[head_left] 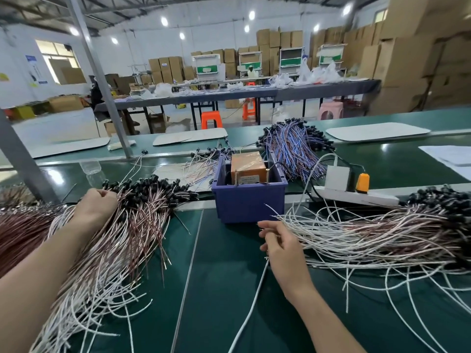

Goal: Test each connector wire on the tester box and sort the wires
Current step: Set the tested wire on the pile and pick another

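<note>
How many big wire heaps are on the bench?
3: the red-white heap under the left hand, the white heap by the right hand, the blue heap behind the bin. More may lie off-frame.

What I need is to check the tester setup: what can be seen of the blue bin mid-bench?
The blue bin is a rectangular, open-topped tub, plastic by its look, standing upright on the green bench. Inside sits an orange-brown tester box with a front label and two upright metal pins. A black cable crosses its right rim.
</note>
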The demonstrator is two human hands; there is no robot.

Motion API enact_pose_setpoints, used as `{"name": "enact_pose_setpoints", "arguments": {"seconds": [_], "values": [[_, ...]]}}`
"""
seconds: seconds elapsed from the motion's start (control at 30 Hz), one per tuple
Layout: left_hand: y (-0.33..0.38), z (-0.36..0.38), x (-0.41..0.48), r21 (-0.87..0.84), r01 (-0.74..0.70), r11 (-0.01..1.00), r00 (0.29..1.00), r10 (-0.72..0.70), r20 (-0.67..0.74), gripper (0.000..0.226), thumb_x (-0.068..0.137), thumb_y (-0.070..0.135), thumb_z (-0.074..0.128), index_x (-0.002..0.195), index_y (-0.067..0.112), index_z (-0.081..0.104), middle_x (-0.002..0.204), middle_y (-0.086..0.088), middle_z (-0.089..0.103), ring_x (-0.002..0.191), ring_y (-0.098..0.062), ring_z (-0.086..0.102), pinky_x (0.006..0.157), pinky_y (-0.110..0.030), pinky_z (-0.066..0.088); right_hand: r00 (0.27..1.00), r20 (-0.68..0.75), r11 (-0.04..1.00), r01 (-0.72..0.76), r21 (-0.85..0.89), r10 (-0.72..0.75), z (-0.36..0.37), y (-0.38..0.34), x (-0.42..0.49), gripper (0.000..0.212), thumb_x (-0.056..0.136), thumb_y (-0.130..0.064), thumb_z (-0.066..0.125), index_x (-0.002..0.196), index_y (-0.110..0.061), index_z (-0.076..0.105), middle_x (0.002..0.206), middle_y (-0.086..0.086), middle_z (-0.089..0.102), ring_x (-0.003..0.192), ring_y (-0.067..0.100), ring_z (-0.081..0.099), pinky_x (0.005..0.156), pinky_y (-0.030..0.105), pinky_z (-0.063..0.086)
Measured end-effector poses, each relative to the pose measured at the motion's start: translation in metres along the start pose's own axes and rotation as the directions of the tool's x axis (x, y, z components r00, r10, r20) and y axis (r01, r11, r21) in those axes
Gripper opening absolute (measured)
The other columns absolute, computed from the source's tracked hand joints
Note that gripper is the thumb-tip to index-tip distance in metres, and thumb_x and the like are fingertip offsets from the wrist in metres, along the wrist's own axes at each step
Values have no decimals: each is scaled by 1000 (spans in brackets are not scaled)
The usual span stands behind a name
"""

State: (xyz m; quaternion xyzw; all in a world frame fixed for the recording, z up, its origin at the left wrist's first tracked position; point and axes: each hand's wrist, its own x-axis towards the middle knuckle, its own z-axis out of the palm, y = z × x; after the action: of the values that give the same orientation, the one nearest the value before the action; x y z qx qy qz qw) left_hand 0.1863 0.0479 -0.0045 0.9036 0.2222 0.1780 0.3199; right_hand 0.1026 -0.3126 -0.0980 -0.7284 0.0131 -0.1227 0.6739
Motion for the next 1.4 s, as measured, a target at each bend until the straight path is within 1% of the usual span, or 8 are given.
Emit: {"name": "enact_pose_setpoints", "arguments": {"seconds": [0.3, 0.67, 0.83, 1.03, 1.13, 1.2, 1.27, 1.4], "values": [[0, 11, 25, 270, -116, 956, 993, 101, 66, 44, 106, 25, 46, 66, 8, 51, 78, -18, 62, 79, -35, 60, 80, -43, 49, 1000, -4, 1000, -18, 15, 18, -2, -2, -1, 31, 102, -11, 48, 101, -35, 68, 92, -9, 68, 70, 2, 62, 64, 16, 50], [21, 10, 23, -261, 140, 955, 966, -190, -176, 37, 102, 29, 41, 111, -5, 54, 110, -22, 58, 96, -38, 54, 85, -47, 44, 998, -23, 995, -61, 85, 63, -5, -3, 1, 34, 102, -9, 47, 102, -33, 70, 95, -5, 69, 70, 3, 63, 69, 21, 52], [67, 5, -23, -449, -218, 866, 971, 145, -193, 17, 108, 23, 35, 116, 9, 42, 105, -13, 67, 87, -24, 67, 69, -32, 50, 996, -56, 984, -63, 167, 74, -6, -6, 0, 36, 101, -6, 48, 99, -32, 73, 94, -2, 71, 71, 9, 65, 69, 24, 53], [111, 57, -155, -353, -654, 669, 746, 648, -156, 5, 105, 26, 48, 101, 29, 46, 73, 6, 63, 56, -11, 59, 52, -38, 50, 991, 92, 883, -126, 451, 94, -10, -16, 4, 24, 97, -22, 57, 116, -27, 71, 106, 0, 77, 98, 13, 73, 85, 26, 54], [115, 102, -212, -329, -797, 506, 548, 835, -43, 4, 102, 29, 53, 106, 30, 52, 84, 11, 68, 66, -9, 64, 62, -36, 54, 960, 236, 665, -276, 694, 153, -15, -21, 8, 45, 85, -45, 54, 119, -20, 69, 112, 6, 76, 103, 17, 72, 93, 38, 52], [113, 124, -234, -306, -872, 383, 404, 915, -5, 12, 103, 31, 50, 109, 25, 59, 99, 9, 71, 74, -11, 67, 65, -30, 56, 955, 269, 572, -292, 766, 126, -23, -23, 6, 37, 87, -45, 58, 94, -14, 76, 104, 10, 76, 105, 26, 72, 95, 42, 56], [108, 136, -239, -285, -882, 375, 381, 924, 34, 19, 104, 31, 49, 109, 21, 64, 104, 8, 70, 74, -14, 67, 61, -32, 55, 965, 237, 511, -261, 819, 113, -33, -25, 4, 37, 89, -40, 62, 62, -14, 62, 68, 5, 64, 84, 26, 72, 91, 43, 55], [96, 137, -219, -60, -929, 364, 364, 931, 13, 24, 104, 34, 48, 108, 26, 70, 83, 8, 64, 58, -17, 57, 55, -31, 50, 973, 207, 419, -232, 878, 104, -43, -24, 7, 42, 97, -38, 55, 60, -21, 45, 49, -4, 32, 46, 13, 41, 77, 37, 54]]}}
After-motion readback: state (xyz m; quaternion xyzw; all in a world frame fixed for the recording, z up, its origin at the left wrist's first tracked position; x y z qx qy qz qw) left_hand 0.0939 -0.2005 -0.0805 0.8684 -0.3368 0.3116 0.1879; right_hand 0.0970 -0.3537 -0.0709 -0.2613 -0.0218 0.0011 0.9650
